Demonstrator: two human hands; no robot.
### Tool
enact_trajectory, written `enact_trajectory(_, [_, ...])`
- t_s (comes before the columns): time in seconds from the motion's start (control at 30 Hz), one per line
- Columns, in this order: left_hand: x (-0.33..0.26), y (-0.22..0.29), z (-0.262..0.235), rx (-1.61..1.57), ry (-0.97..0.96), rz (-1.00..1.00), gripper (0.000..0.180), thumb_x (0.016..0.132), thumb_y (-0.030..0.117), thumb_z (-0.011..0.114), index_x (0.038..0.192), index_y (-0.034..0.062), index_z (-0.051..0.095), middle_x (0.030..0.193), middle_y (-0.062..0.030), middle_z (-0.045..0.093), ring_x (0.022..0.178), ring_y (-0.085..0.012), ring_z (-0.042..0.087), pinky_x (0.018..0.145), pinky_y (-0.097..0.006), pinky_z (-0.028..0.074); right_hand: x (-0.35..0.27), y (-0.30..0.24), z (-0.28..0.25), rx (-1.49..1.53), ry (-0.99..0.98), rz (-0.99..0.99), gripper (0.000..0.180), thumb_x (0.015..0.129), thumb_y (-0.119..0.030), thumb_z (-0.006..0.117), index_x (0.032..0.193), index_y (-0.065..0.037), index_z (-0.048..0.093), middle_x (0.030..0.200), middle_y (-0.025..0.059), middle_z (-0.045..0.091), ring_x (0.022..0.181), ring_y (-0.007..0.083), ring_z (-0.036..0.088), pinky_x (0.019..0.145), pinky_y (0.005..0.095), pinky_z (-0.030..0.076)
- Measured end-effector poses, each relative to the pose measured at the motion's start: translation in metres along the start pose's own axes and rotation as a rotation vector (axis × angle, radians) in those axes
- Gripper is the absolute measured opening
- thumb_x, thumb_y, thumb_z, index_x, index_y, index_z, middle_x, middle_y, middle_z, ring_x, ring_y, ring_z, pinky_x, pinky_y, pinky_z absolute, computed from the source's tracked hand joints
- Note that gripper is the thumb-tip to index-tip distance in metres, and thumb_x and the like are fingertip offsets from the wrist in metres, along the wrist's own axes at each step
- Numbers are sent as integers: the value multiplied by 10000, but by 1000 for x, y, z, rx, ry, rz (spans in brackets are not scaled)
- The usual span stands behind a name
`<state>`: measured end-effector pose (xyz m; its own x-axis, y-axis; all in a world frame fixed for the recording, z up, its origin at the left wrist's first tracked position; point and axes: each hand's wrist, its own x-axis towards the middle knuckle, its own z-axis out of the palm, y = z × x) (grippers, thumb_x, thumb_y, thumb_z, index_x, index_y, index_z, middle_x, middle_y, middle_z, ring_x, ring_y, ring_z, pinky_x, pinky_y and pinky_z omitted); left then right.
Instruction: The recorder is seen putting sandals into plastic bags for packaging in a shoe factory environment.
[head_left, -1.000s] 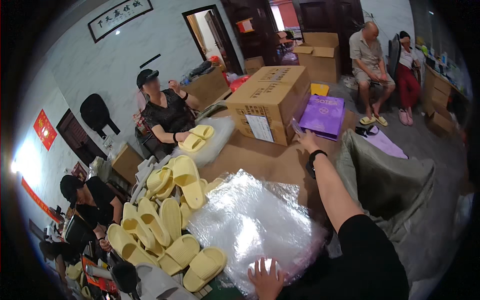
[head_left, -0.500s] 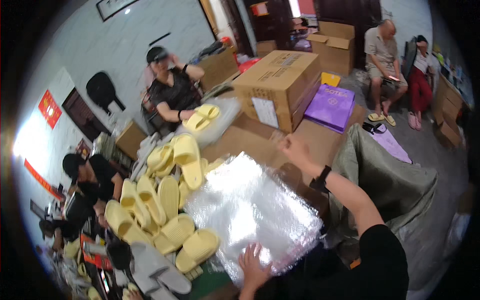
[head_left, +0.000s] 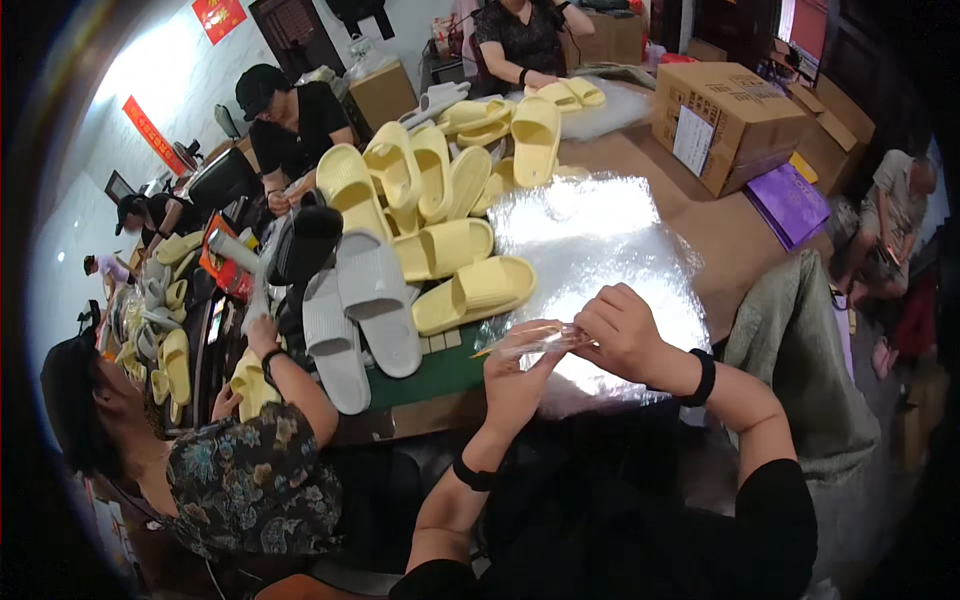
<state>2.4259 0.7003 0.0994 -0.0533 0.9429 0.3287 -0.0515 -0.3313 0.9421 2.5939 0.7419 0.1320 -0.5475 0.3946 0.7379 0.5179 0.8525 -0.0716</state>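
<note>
So the table [head_left: 690, 225] is mostly taken up by a big heap of yellow slippers [head_left: 440, 190], none of which look bagged, so most of the packing seems to be left. A stack of clear plastic bags [head_left: 600, 250] is spread out flat right in front of the person, shiny and looking barely used up. A cardboard box [head_left: 735, 120] is parked at the far right end of the table, flaps shut, well apart from the hands. Two grey slippers [head_left: 355, 315] are lying sole-up just left of the bags, beside a loose yellow slipper [head_left: 470, 292].

One single bag [head_left: 530, 343] is held up off the near edge of the stack, pinched between both hands. The left hand [head_left: 515, 375] is closed on its left end, the right hand [head_left: 620, 330] is clamped on its right end with fingers curled. Its mouth can't be made out as opened, and nothing's been put inside it, so it looks like the very start of a bagging round.
</note>
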Motion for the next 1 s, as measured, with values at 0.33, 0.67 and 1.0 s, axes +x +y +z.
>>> enact_trajectory(0.33, [-33, 17, -47, -333, 35, -291, 85, 857, 9, 628, 897, -65, 621, 835, -64, 646, 768, -105, 617, 704, -221, 496, -10, -51, -3, 1129, -427, 865, 392, 812, -104, 707, 1156, 5, 555, 1023, 50, 633, 937, 92, 590, 810, 251, 489])
enact_trajectory(0.67, [-57, 6, -49, -249, 83, -320, 132, 846, 3, 641, 952, -71, 614, 897, -69, 642, 812, -109, 620, 724, -228, 504, -40, -82, 29, 1195, -236, 1025, 143, 853, -55, 638, 975, 19, 631, 827, 53, 662, 732, 85, 618, 662, 225, 507])
enact_trajectory(1.0, [-65, -11, -12, -376, 75, -263, 207, 831, -23, 644, 1023, -82, 593, 987, -109, 635, 901, -146, 621, 788, -250, 503, -56, -69, 5, 937, -209, 1011, 121, 845, -102, 661, 873, 13, 639, 741, 53, 658, 685, 83, 593, 618, 234, 480])
